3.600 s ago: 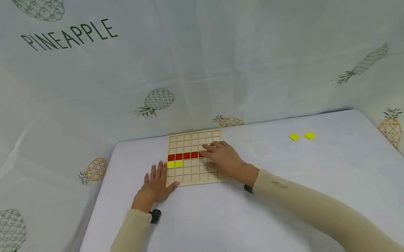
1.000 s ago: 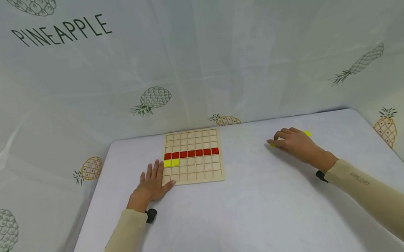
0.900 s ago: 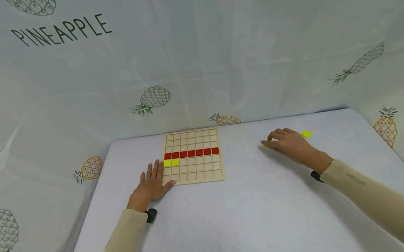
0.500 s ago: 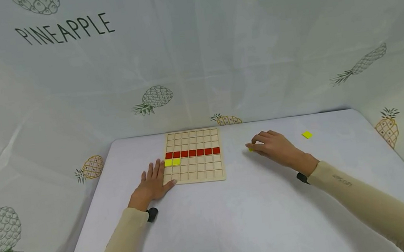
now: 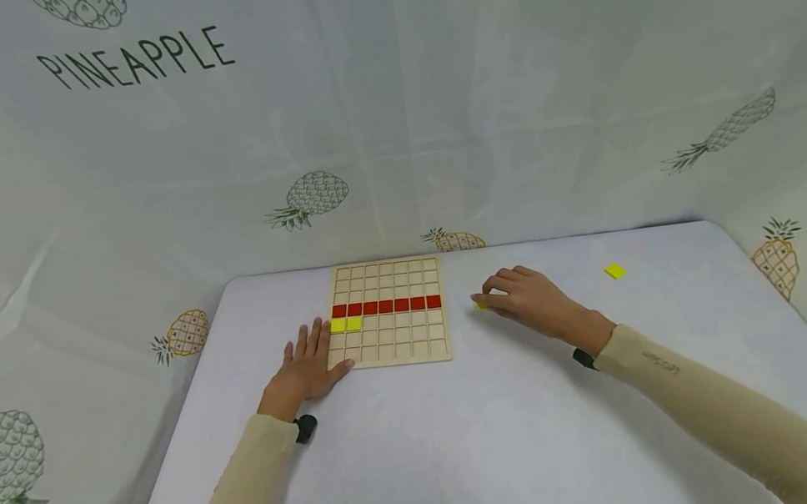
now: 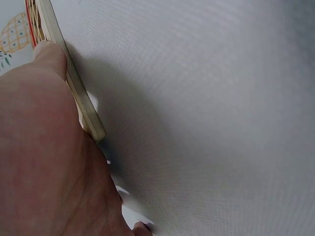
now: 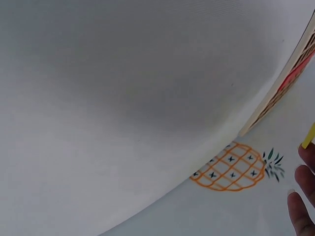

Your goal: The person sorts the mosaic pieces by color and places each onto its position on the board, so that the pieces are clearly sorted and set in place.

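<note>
A wooden grid board [image 5: 394,346] lies on the white table, with a full row of red tiles [image 5: 386,307] and two yellow tiles [image 5: 346,324] under the row's left end. My left hand [image 5: 308,358] lies flat beside the board's near left corner, fingers straight, thumb against the board's edge [image 6: 74,86]. To the right of the board, my right hand [image 5: 510,296] hovers low over the table and pinches a small yellow tile [image 5: 481,305] at its fingertips. The right wrist view catches that tile's edge [image 7: 309,136] by the fingers [image 7: 301,211] and the board's side [image 7: 290,83].
One loose yellow tile [image 5: 614,271] lies on the table at the far right. A pineapple-printed cloth backdrop [image 5: 387,119] rises behind and beside the table. The white table top [image 5: 473,445] stretches toward me between my sleeves.
My right hand left the board, took one of the two yellow tiles at the far right, and has carried it leftward toward the board. The left hand has stayed put.
</note>
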